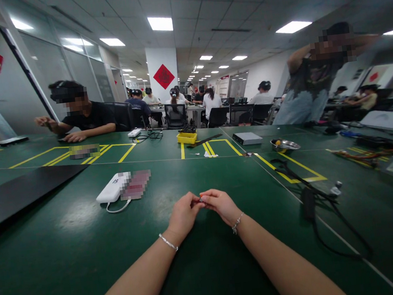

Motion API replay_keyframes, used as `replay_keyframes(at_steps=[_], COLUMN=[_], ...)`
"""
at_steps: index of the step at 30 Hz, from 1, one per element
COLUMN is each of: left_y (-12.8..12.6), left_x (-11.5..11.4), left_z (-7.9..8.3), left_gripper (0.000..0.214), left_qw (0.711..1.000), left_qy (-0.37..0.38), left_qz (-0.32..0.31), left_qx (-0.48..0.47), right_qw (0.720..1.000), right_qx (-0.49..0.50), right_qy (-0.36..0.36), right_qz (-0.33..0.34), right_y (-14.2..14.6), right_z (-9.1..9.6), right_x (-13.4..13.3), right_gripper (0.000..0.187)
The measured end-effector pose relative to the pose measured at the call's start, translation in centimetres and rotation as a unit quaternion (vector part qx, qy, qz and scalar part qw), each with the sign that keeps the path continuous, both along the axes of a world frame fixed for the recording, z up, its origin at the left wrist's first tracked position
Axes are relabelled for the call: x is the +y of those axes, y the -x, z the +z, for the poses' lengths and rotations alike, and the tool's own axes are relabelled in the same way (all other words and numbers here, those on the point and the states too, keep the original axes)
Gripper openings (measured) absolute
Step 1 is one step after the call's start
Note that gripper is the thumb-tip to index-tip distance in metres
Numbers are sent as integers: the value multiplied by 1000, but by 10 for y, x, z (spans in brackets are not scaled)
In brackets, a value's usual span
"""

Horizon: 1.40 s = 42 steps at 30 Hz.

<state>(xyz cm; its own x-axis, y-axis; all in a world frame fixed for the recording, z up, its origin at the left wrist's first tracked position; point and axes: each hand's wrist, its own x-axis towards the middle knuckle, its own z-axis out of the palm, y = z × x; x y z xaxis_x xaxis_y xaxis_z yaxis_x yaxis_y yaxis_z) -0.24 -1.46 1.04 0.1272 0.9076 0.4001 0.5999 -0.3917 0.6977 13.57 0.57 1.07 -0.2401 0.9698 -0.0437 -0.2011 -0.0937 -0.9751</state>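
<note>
Over the middle of the green table (152, 261), my left hand (185, 211) and my right hand (220, 205) meet at the fingertips. Both are closed in a pinch on one small object (200, 198). A dark bit and a speck of orange-red show between the fingers; it is too small and too covered to name. A bracelet circles each wrist. Nearest on the left lies a white power bank (111, 188) with a short white cable (118, 210), against a blurred-out flat item (136, 185).
A black board (20, 193) lies at left. Farther back are a yellow bin (187, 137), a grey box (247, 138) and a metal bowl (285, 145). Black cable (324, 194) sprawls at right beside a small bottle (336, 189). One person sits across the table; another stands at back right.
</note>
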Motion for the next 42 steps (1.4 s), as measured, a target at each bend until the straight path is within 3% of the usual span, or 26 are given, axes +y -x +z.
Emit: replay_keyframes(at_steps=[4,7,9,12,15,20,26,29,32,38,42], left_y=[0,3,6,8,9,9,9,8,7,5,4], left_x=[2,4,6,8,9,9,8,7,7,6,8], left_z=[-1,-3,-6,-9,-12,-14,-16,-15,-13,-16,-20], left_gripper=[18,22,23,20,16,16,17,21,25,41,42], left_qw=[1000,999,999,998,997,995,990,987,983,970,966], left_qy=[8,11,10,5,4,13,-1,-5,7,41,41], left_qz=[-21,-11,-3,-9,-22,-31,-61,-63,-63,-25,-15], left_qx=[9,35,50,66,80,96,129,148,174,239,257], right_qw=[998,970,905,799,740,684,659,665,675,707,698], right_qx=[-41,-161,-315,-490,-563,-604,-605,-626,-662,-668,-664], right_qy=[-26,-77,-110,-58,34,90,46,-68,-165,-232,-247], right_qz=[-44,-167,-265,-343,-367,-399,-445,-401,-282,-8,104], right_y=[-11,-45,-80,-134,-169,-180,-178,-165,-132,-48,-25], right_z=[4,10,12,7,-2,-12,-11,-5,-2,-6,-8], right_x=[10,23,30,35,34,31,30,34,37,20,5], right_gripper=[24,24,24,25,28,28,34,39,40,46,46])
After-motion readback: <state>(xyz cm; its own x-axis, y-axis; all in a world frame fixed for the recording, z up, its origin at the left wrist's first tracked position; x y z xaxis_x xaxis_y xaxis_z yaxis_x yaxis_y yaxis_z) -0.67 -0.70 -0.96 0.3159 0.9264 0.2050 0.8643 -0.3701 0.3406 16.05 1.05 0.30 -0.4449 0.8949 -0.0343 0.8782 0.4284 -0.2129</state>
